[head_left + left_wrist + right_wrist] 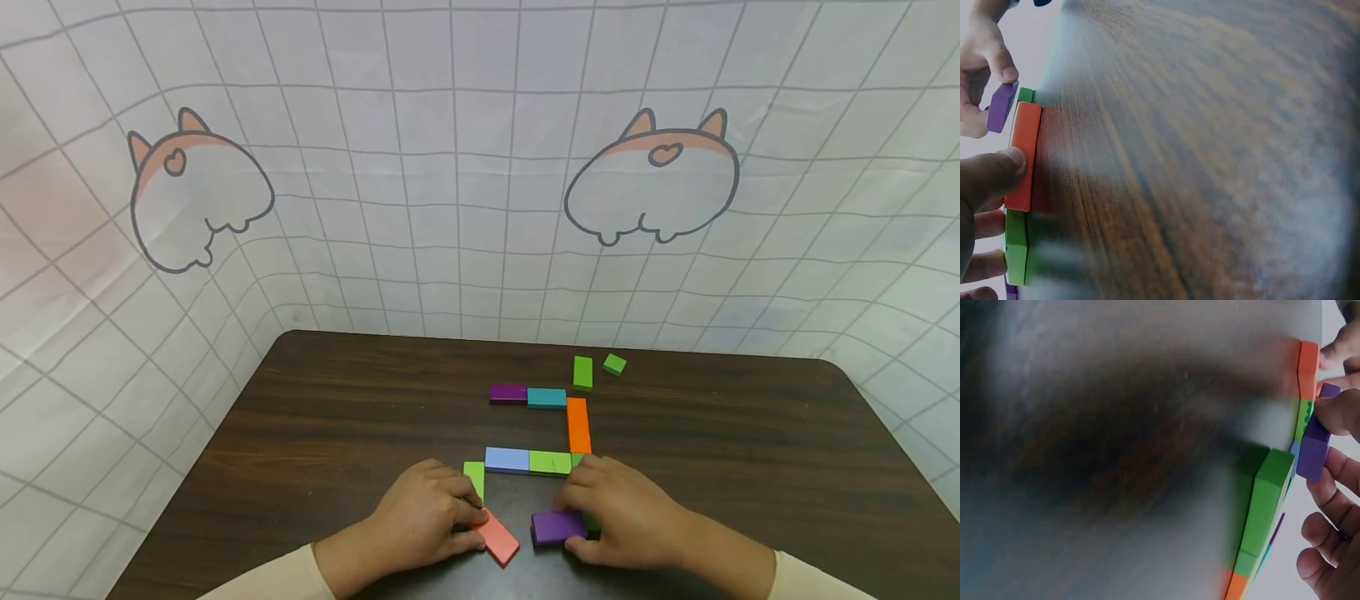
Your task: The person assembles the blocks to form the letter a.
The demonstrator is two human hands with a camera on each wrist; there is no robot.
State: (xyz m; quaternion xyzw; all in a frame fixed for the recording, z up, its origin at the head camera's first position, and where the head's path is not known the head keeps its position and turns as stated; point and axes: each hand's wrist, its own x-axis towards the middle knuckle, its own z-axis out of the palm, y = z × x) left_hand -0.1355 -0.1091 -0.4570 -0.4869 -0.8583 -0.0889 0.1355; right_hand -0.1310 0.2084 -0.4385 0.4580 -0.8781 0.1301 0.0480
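My left hand (423, 517) pinches a coral block (499, 540) that lies at a slant on the table, thumb on its near side in the left wrist view. At the coral block's far end is a lime green block (473, 477), close by my left fingers. My right hand (626, 512) grips a purple block (555, 528) between thumb and fingers, raised off the tabletop in the right wrist view. Below and behind it stands a green block (1266, 500), mostly hidden by my right hand in the head view.
A winding line of blocks runs away from me: periwinkle blue (507, 459), lime green (550, 462), orange (578, 425), teal (546, 398) and dark purple (508, 394). Two loose green blocks (582, 373) lie near the far edge of the dark wooden table (360, 400). Behind hangs a white checked curtain (420, 183).
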